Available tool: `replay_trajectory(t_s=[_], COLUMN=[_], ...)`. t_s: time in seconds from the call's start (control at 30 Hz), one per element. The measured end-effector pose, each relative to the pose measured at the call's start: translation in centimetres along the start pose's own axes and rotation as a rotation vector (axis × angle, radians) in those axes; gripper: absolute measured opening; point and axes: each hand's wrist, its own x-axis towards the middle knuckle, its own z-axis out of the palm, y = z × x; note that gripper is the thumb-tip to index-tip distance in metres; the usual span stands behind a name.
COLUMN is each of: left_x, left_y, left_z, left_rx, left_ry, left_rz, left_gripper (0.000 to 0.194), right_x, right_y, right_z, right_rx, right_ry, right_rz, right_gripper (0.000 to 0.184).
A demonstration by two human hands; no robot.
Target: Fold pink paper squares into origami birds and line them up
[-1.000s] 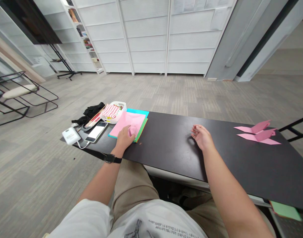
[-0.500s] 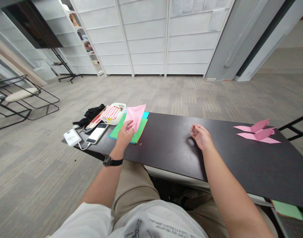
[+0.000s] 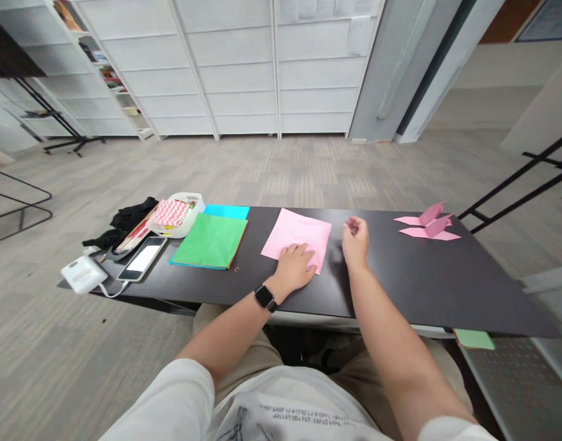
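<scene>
A square sheet of pink paper point(image 3: 296, 231) lies slightly turned on the dark table. My left hand point(image 3: 295, 267) rests flat on its near edge with the fingers spread. Just right of the sheet, apart from it, my right hand point(image 3: 355, 242) is held above the table with its fingers curled in and nothing visible in them. To the left is a stack of coloured paper with a green sheet point(image 3: 211, 239) on top. A blue sheet point(image 3: 228, 212) sticks out behind it. Two folded pink paper figures point(image 3: 431, 228) with pointed ends stand farther right.
At the table's left end are a white basket point(image 3: 195, 214) with a zigzag-patterned packet, a phone point(image 3: 143, 258) cabled to a white power bank point(image 3: 83, 274), and a black cloth point(image 3: 132, 213). Light green paper point(image 3: 474, 339) shows below the table's front edge at right.
My left hand has brought the pink sheet from above the green stack to the middle of the table and now lies on it. My right hand's fingers are more curled. The view has shifted right.
</scene>
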Motion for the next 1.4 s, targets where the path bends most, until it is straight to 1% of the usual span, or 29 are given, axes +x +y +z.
replay_trajectory(t_s=[0.03, 0.07, 0.1, 0.13, 0.2, 0.27, 0.3, 0.37, 0.43, 0.47, 0.5, 0.57, 0.6, 0.67, 0.73, 0.83, 0.93, 1.0, 1.03, 1.07, 1.1, 1.17, 1.2, 1.23, 1.3, 1.37, 1.4], left_x=[0.0, 0.0, -0.1, -0.2, -0.3, -0.2, -0.1, 0.5, 1.4, 1.8, 2.2, 2.7, 2.9, 3.0, 3.0, 3.0, 3.1, 3.1, 2.9, 2.7, 2.4, 1.7, 1.4, 1.0, 0.5, 0.3, 0.3], left_y=[0.6, 1.2, 1.7, 2.2, 2.6, 2.1, 1.4, -0.6, -3.1, -4.4, -5.5, -7.2, -7.8, -8.6, -9.3, -10.4, -11.4, -11.7, -11.7, -11.6, -11.5, -11.2, -11.1, -11.0, -11.0, -11.0, -10.9], left_z=[0.1, 0.1, 0.2, 0.2, 0.1, -0.3, -0.6, -1.4, -1.9, -1.9, -1.7, -0.8, -0.3, 0.7, 1.3, 1.4, 0.8, 0.4, 0.2, 0.1, 0.0, 0.0, 0.0, 0.1, 0.1, 0.0, -0.1], left_rx=[0.023, 0.039, 0.048, 0.049, 0.027, -0.01, -0.025, -0.039, -0.048, -0.043, -0.033, -0.016, -0.011, 0.0, 0.016, 0.039, 0.05, 0.061, 0.064, 0.061, 0.055, 0.041, 0.039, 0.039, 0.04, 0.04, 0.04], left_ry=[0.001, 0.005, 0.012, 0.018, 0.023, 0.023, 0.036, 0.116, 0.18, 0.186, 0.166, 0.077, 0.036, 0.004, 0.003, -0.006, 0.002, 0.048, 0.071, 0.077, 0.063, -0.022, -0.066, -0.101, -0.136, -0.147, -0.149], left_rz=[-0.01, -0.018, -0.025, -0.027, -0.015, 0.008, 0.005, -0.011, -0.002, 0.027, 0.079, 0.191, 0.221, 0.222, 0.214, 0.178, 0.063, -0.039, -0.053, -0.021, 0.046, 0.207, 0.245, 0.256, 0.231, 0.217, 0.216], left_gripper=[0.046, 0.048, 0.052, 0.056, 0.061, 0.058, 0.053, 0.044, 0.042, 0.044, 0.047, 0.059, 0.063, 0.067, 0.071, 0.077, 0.068, 0.065, 0.066, 0.067, 0.068, 0.072, 0.074, 0.077, 0.08, 0.08, 0.081], right_x=[-0.1, -0.3, -0.6, -0.8, -1.3, -1.5, -1.5, -1.3, -1.1, -1.2, -1.3, -1.6, -1.8, -2.1, -1.9, -1.4, -1.1, -1.1, -1.1, -1.1, -1.0, -0.9, -0.8, -0.7, -0.7, -0.9, -1.1], right_y=[0.0, -0.1, -0.1, -0.1, -0.2, -0.4, -0.5, -0.9, -1.2, -1.3, -1.2, -0.8, -0.6, 0.1, 0.5, 0.7, 0.8, 1.0, 1.1, 1.2, 1.4, 1.5, 1.5, 1.3, 0.9, 0.3, 0.1], right_z=[-0.1, 0.0, 0.0, 0.1, 0.3, 0.4, 0.4, 0.6, 1.1, 1.5, 1.9, 2.7, 2.9, 3.0, 2.6, 1.5, 0.7, 0.5, 0.5, 0.6, 0.7, 0.8, 0.8, 0.8, 0.4, -0.3, -0.8], right_rx=[-0.126, -0.23, -0.329, -0.421, -0.593, -0.747, -0.814, -0.925, -0.999, -1.022, -1.041, -1.081, -1.105, -1.134, -1.145, -1.158, -1.17, -1.169, -1.167, -1.163, -1.157, -1.138, -1.126, -1.117, -1.102, -1.089, -1.073], right_ry=[0.097, 0.109, 0.074, -0.006, -0.186, -0.302, -0.336, -0.388, -0.457, -0.506, -0.565, -0.672, -0.711, -0.749, -0.766, -0.762, -0.747, -0.747, -0.747, -0.747, -0.746, -0.747, -0.75, -0.753, -0.734, -0.666, -0.642], right_rz=[-0.113, -0.209, -0.285, -0.339, -0.389, -0.412, -0.425, -0.46, -0.512, -0.545, -0.58, -0.628, -0.63, -0.601, -0.578, -0.548, -0.518, -0.513, -0.513, -0.512, -0.511, -0.505, -0.5, -0.491, -0.467, -0.46, -0.492], right_gripper=[0.038, 0.036, 0.031, 0.029, 0.03, 0.034, 0.037, 0.041, 0.046, 0.049, 0.053, 0.061, 0.064, 0.066, 0.067, 0.068, 0.07, 0.07, 0.07, 0.07, 0.07, 0.07, 0.07, 0.07, 0.071, 0.072, 0.071])
